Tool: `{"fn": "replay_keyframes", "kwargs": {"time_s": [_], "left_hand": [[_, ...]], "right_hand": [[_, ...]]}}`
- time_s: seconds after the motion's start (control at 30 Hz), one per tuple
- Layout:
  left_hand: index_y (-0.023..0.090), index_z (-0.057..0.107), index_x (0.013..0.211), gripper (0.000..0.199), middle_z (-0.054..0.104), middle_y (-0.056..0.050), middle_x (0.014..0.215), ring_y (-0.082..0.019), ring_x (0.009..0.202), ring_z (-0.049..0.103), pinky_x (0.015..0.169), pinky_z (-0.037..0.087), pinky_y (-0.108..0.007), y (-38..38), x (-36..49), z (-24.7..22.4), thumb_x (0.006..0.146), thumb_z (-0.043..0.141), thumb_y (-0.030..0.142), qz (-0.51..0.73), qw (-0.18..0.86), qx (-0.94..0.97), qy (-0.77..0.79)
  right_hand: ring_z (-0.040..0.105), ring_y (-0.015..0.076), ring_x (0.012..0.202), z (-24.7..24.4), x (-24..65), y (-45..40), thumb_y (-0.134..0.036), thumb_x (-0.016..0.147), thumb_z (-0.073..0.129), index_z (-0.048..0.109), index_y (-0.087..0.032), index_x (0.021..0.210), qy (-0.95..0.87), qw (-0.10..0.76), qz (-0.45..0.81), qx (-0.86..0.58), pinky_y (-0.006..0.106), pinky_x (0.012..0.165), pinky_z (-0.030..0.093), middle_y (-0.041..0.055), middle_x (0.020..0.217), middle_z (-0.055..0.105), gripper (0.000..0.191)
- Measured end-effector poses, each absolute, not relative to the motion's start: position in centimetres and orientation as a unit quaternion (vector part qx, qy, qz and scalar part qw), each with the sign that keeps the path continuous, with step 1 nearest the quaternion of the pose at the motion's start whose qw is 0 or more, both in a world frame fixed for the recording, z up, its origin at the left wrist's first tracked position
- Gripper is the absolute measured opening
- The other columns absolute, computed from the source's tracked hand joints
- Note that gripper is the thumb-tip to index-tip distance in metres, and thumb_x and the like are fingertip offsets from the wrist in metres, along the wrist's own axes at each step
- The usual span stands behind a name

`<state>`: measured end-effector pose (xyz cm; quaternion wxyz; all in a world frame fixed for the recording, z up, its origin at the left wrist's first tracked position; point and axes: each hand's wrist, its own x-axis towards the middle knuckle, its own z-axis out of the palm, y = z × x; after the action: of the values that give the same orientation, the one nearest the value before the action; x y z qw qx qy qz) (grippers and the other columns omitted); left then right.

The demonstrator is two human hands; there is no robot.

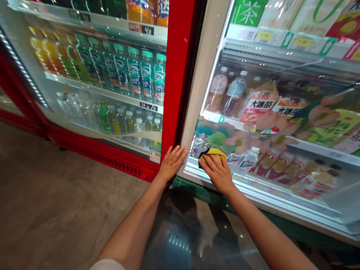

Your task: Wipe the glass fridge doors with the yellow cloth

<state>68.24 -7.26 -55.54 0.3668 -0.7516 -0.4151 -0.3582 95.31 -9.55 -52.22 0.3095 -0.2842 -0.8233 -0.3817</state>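
My right hand (216, 170) presses a yellow cloth with a dark edge (218, 152) against the lower left part of the glass door (213, 138) of a white-framed fridge. Its fingers curve over the cloth. Farther left, my left hand (173, 161) lies with fingers stretched out where the red fridge's frame (180, 75) meets the white frame. It holds nothing. Pink flower and green leaf pictures show on the glass above the cloth. Behind the door, bottles (249, 159) stand on the lowest shelf.
On the left stands a red fridge with rows of drink bottles (133, 69) behind its glass. A green base strip (202, 191) runs under the white fridge. Below lies the brown floor (70, 210), with a dark glossy patch (180, 236) between my arms.
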Motion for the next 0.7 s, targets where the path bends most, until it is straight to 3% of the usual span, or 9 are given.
{"fn": "replay_keyframes", "kwargs": {"time_s": [0.1,0.27,0.47,0.6,0.7], "left_hand": [[0.022,0.038,0.156,0.060,0.058,-0.011,0.149,-0.022,0.147,0.043,0.128,0.028,-0.045,-7.9,67.5,-55.4,0.099,0.056,0.022,-0.343,0.363,-0.755,-0.425],[0.022,0.036,0.157,0.060,0.054,-0.011,0.152,-0.021,0.149,0.041,0.128,0.029,-0.045,-8.7,66.7,-54.9,0.100,0.052,0.019,-0.340,0.364,-0.755,-0.426],[0.021,0.033,0.158,0.062,0.056,-0.011,0.151,-0.022,0.149,0.041,0.129,0.025,-0.048,-9.2,66.2,-54.0,0.099,0.052,0.017,-0.351,0.378,-0.739,-0.435],[0.022,0.030,0.160,0.064,0.055,-0.011,0.152,-0.021,0.150,0.040,0.129,0.026,-0.047,-9.5,65.7,-53.3,0.099,0.047,0.012,-0.358,0.386,-0.730,-0.436],[0.022,0.029,0.160,0.065,0.053,-0.011,0.153,-0.021,0.150,0.038,0.129,0.025,-0.048,-9.6,65.4,-52.9,0.098,0.043,0.008,-0.371,0.386,-0.718,-0.445]], "right_hand": [[0.055,0.0233,0.132,-51.9,93.5,-9.2,-0.019,0.101,0.053,0.060,-0.026,0.139,-0.799,0.342,-0.389,-0.303,0.047,0.121,0.021,0.0085,0.140,0.066,0.039],[0.057,0.0219,0.128,-50.8,89.8,-8.2,-0.018,0.102,0.049,0.064,-0.022,0.130,-0.830,0.304,-0.410,-0.223,0.046,0.121,0.021,0.0065,0.137,0.068,0.032],[0.049,0.0260,0.138,-50.7,89.7,-8.4,-0.018,0.102,0.049,0.056,-0.024,0.142,-0.814,0.345,-0.364,-0.292,0.051,0.120,0.021,0.0103,0.148,0.060,0.042],[0.053,0.0269,0.133,-52.1,88.5,-8.6,-0.016,0.100,0.048,0.060,-0.017,0.137,-0.850,0.292,-0.374,-0.231,0.051,0.120,0.024,0.0117,0.143,0.063,0.039],[0.052,0.0259,0.135,-50.2,86.8,-7.7,-0.016,0.100,0.046,0.057,-0.017,0.139,-0.862,0.287,-0.367,-0.201,0.051,0.121,0.026,0.0106,0.145,0.062,0.041]]}}
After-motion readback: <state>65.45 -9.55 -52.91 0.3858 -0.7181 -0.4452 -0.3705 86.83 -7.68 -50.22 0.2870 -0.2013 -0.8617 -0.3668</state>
